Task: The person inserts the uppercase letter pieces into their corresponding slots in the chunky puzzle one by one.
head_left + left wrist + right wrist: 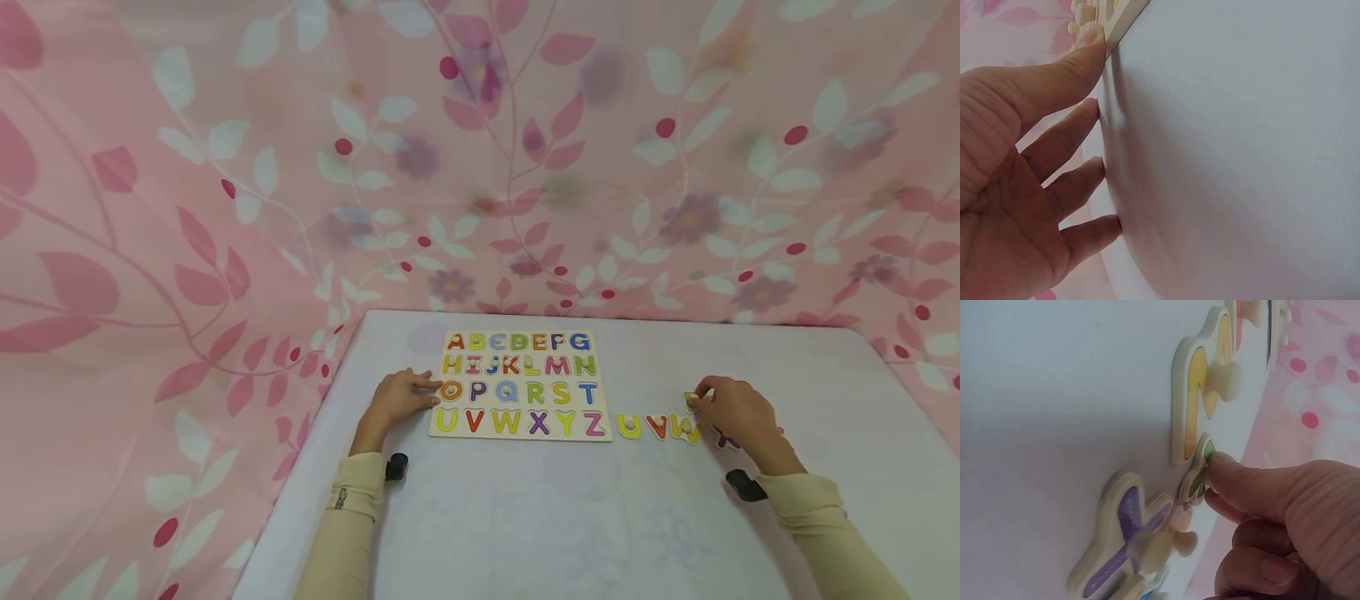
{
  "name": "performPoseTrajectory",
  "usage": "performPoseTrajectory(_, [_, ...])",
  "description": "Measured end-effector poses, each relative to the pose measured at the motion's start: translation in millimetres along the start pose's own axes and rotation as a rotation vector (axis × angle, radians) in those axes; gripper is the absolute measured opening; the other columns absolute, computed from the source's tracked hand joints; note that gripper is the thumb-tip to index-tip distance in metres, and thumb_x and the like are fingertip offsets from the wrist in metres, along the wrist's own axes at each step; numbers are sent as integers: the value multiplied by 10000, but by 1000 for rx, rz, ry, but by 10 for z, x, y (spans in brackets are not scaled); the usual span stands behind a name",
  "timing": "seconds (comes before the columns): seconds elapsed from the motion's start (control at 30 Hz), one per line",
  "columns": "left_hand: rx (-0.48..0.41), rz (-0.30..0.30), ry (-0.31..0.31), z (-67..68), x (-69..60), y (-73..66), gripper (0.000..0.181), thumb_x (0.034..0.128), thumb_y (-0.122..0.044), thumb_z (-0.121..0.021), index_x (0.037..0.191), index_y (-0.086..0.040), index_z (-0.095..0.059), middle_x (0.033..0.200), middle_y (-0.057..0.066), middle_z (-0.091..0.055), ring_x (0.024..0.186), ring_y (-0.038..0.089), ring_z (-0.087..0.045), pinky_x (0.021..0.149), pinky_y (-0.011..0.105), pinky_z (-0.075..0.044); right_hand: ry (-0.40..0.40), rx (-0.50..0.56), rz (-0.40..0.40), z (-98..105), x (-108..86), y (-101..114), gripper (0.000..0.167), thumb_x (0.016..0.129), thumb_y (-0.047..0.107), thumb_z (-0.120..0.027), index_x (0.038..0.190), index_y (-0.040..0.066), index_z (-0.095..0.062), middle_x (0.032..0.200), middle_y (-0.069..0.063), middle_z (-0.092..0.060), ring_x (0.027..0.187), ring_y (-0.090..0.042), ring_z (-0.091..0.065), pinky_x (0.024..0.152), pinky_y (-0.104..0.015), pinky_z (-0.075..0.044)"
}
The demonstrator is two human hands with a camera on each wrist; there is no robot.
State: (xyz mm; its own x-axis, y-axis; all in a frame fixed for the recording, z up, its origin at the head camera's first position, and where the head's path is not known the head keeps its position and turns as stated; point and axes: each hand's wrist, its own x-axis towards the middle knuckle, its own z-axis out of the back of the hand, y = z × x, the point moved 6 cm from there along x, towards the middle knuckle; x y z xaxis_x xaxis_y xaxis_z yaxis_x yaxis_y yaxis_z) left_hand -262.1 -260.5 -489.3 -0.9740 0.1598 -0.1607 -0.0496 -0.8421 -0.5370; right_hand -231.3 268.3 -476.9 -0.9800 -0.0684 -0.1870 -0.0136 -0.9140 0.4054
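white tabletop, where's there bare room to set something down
Bare: the tabletop in front of the alphabet board, between left sleeve and right sleeve; also between board and right hand, beyond the loose U piece and V piece. Crowded: right of the bottom row, where those, W piece and X piece lie.

From here I count one letter board [519, 408] lower centre, one left hand [396, 395], one right hand [738, 412], at least five loose letters [657, 427] lower right.

The right hand [1310, 509] partly covers a green letter [1198, 481], and the left-wrist view crops the board [1120, 26].
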Motion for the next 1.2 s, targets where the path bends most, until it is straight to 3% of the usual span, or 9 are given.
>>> performPoseTrajectory(0.2, [-10,2,-2,4,0,-2,376,838,-258,-789,1195,-158,-727,1370,70,-564,1408,409,-324,1152,533,-224,-26,-15,43,40,35,115,268,909,259,-699,1033,23,-674,759,-39,-618,581,-184,-497,444,-309,-383])
performPoseTrajectory(0.4, [-21,3,-9,18,-7,1,369,831,-250,-796,1184,-162,-733,1367,65,-566,1410,405,-322,1156,529,-218,-27,-25,70,20,144,364,275,905,273,-708,1039,35,-676,775,-42,-619,612,-187,-501,477,-303,-400])
performPoseTrajectory(0.63, [-21,-4,-16,5,-2,-1,356,832,-247,-796,1171,-157,-740,1364,66,-569,1404,412,-329,1150,541,-224,17,-29,67,-136,295,806,279,909,275,-714,1062,46,-667,734,-29,-596,640,-200,-505,529,-308,-417])
performPoseTrajectory(0.8, [0,-2,-18,-5,4,-8,367,827,-261,-800,1178,-170,-738,1371,65,-566,1396,409,-346,1147,553,-221,22,-43,133,-264,387,1157,251,908,269,-717,1036,58,-671,687,-2,-578,660,-198,-515,545,-304,-391])
performPoseTrajectory(1.2, [7,31,-16,-14,18,11,377,828,-275,-802,1189,-194,-732,1385,31,-557,1414,366,-335,1154,548,-208,31,-85,238,-627,565,1838,203,885,323,-748,934,141,-673,766,16,-614,684,-174,-521,544,-287,-377])
